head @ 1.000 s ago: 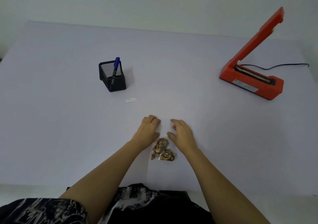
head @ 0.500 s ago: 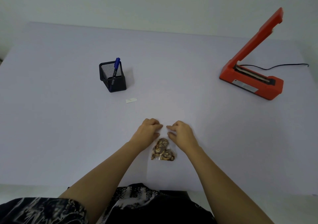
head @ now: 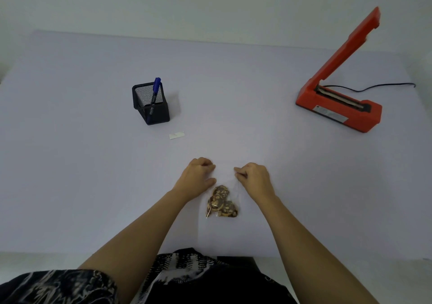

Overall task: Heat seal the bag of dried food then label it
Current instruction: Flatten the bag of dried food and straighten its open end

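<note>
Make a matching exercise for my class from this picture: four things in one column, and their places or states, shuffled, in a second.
Column 1
1. heat sealer
2. marker
3. label
4. bag of dried food

Column 2
A. standing in the black mesh pen holder
B. nearest the person, clear, brown pieces inside
C. orange, far right, arm raised
D. small, white, lying flat in front of the pen holder

Pairs: 1-C, 2-A, 3-D, 4-B

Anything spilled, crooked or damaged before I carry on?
Nothing stands out. The bag of dried food looks intact, nothing spilled, left hand and right hand pinching its clear top; heat sealer open, label flat by the pen holder.
</note>
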